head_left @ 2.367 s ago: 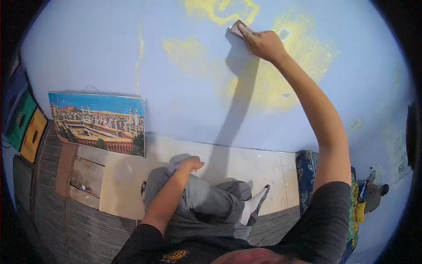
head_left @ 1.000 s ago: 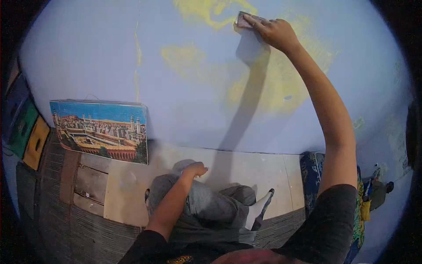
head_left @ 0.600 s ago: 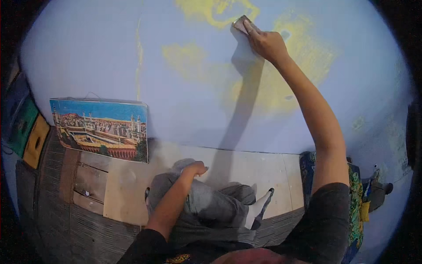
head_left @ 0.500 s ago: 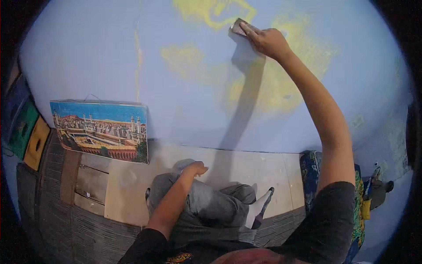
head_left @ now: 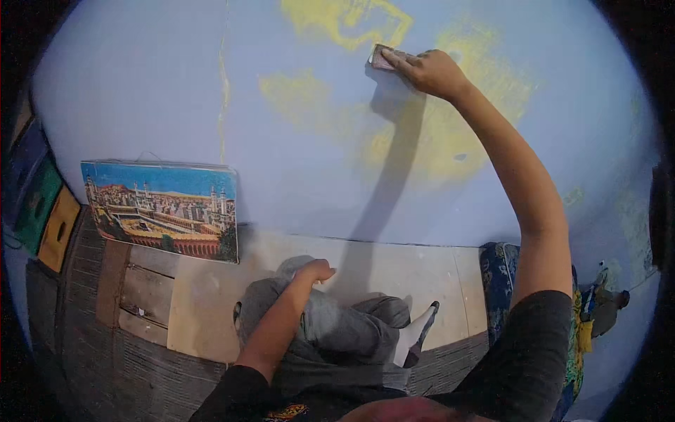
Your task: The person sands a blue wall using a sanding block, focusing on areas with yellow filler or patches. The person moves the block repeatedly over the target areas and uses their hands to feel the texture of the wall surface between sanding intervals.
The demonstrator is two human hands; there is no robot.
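fingers (head_left: 398, 61) of the right hand (head_left: 437, 73) are gripping a pad (head_left: 380, 59) against the wall (head_left: 295, 162), above and right of the cityscape picture (head_left: 162, 211); the left hand (head_left: 316, 271) is curling loosely lower-right, hold unclear.

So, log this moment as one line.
right hand: holds small rectangular pinkish pad at pale-blue wall | left hand: near grey-trousered knee

We see that the far wall (head_left: 295, 155) has matt paint, and its yellow patches (head_left: 503, 84) look chalky. The picture (head_left: 162, 211) at left seems smooth and printed. Near us, the grey trousers (head_left: 344, 330) are matt cloth, and the dark floor covering (head_left: 162, 373) looks ribbed.
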